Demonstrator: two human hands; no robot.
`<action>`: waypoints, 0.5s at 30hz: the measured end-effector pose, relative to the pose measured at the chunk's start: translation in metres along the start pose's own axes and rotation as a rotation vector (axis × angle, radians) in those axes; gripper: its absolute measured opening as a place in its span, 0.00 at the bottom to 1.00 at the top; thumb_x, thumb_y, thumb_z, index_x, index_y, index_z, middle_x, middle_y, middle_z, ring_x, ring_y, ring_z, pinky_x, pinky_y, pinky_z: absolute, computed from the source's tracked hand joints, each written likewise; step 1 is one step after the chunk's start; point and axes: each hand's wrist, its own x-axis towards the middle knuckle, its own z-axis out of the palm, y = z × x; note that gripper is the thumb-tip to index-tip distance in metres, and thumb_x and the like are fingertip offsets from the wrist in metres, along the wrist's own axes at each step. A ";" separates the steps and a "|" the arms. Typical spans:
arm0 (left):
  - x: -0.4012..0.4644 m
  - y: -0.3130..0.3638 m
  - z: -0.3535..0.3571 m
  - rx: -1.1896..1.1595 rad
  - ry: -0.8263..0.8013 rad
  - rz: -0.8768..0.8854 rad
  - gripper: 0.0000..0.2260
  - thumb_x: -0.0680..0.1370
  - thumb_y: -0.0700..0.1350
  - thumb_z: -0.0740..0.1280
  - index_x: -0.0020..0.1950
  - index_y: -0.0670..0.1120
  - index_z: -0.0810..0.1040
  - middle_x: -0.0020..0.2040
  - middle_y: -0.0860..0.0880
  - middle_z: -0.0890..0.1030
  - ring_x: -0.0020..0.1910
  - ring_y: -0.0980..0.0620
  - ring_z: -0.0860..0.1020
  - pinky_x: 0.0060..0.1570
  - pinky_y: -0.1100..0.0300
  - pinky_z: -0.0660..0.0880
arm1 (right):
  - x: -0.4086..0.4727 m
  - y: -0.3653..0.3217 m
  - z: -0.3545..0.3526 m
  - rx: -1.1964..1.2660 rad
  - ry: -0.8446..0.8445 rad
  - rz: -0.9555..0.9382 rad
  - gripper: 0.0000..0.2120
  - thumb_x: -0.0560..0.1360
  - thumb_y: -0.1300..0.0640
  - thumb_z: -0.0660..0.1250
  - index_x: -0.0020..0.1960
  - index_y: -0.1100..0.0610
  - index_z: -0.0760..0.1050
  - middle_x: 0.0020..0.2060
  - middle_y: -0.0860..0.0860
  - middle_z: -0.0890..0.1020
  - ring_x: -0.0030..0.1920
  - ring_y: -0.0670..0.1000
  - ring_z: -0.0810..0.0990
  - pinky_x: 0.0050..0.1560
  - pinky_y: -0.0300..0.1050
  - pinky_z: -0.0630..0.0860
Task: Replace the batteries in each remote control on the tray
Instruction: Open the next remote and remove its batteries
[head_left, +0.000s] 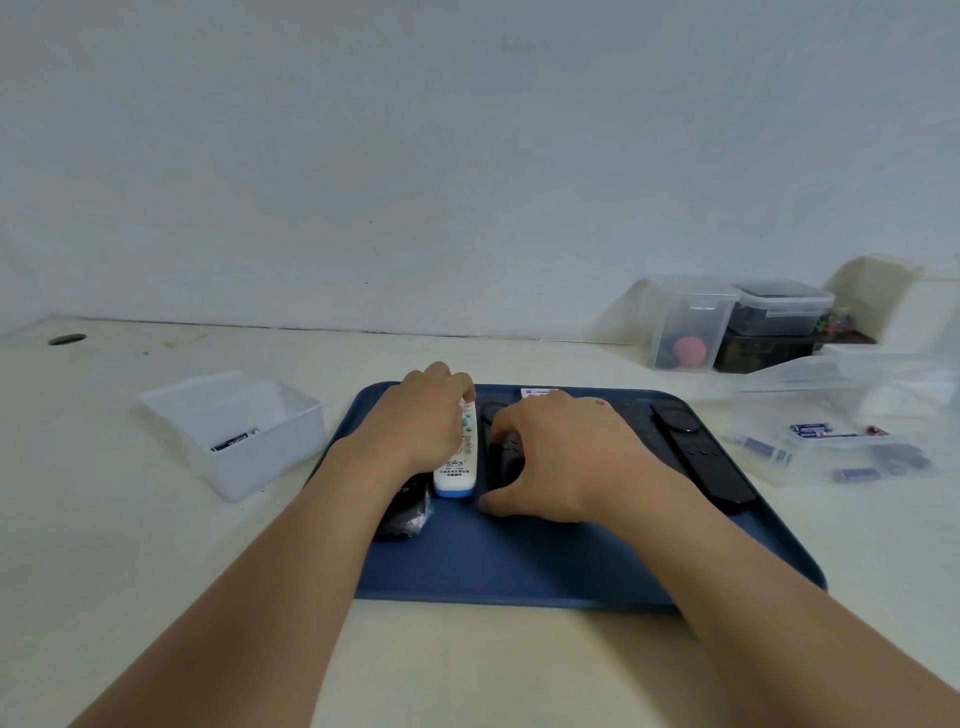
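Observation:
A dark blue tray (519, 561) lies on the table with several remotes on it. My left hand (415, 421) rests over a white remote with a blue end (457, 467), fingers curled at its far end. A black remote (408, 512) lies partly under my left wrist. My right hand (561, 457) covers a slim black remote (501, 452), thumb and fingers around its sides. A long black remote (701, 457) lies at the tray's right. A white remote's end (537, 392) peeks out beyond my right hand.
A clear tub (234, 431) with a battery (234, 441) stands to the left. Clear lids and a tray with several batteries (810, 431) lie to the right. Storage boxes (727, 322) stand at the back right against the wall.

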 end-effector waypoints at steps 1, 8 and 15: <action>0.000 0.000 0.000 -0.002 0.002 0.000 0.14 0.83 0.41 0.58 0.67 0.50 0.74 0.63 0.48 0.73 0.60 0.47 0.73 0.57 0.51 0.73 | 0.000 -0.001 0.000 -0.009 0.000 0.001 0.21 0.63 0.33 0.72 0.50 0.45 0.78 0.39 0.43 0.77 0.40 0.47 0.75 0.39 0.44 0.73; 0.001 -0.002 0.000 -0.006 0.007 -0.005 0.15 0.82 0.39 0.61 0.68 0.49 0.74 0.62 0.48 0.73 0.60 0.46 0.73 0.57 0.50 0.73 | 0.011 0.002 0.000 0.317 0.070 0.190 0.16 0.67 0.47 0.70 0.45 0.59 0.82 0.36 0.55 0.81 0.34 0.50 0.76 0.35 0.42 0.73; 0.003 0.002 -0.003 -0.155 0.288 -0.100 0.13 0.83 0.40 0.58 0.65 0.47 0.76 0.61 0.48 0.77 0.58 0.46 0.75 0.52 0.55 0.70 | 0.015 0.055 -0.033 1.214 0.180 0.464 0.11 0.78 0.55 0.68 0.49 0.63 0.80 0.36 0.59 0.86 0.25 0.47 0.65 0.21 0.36 0.60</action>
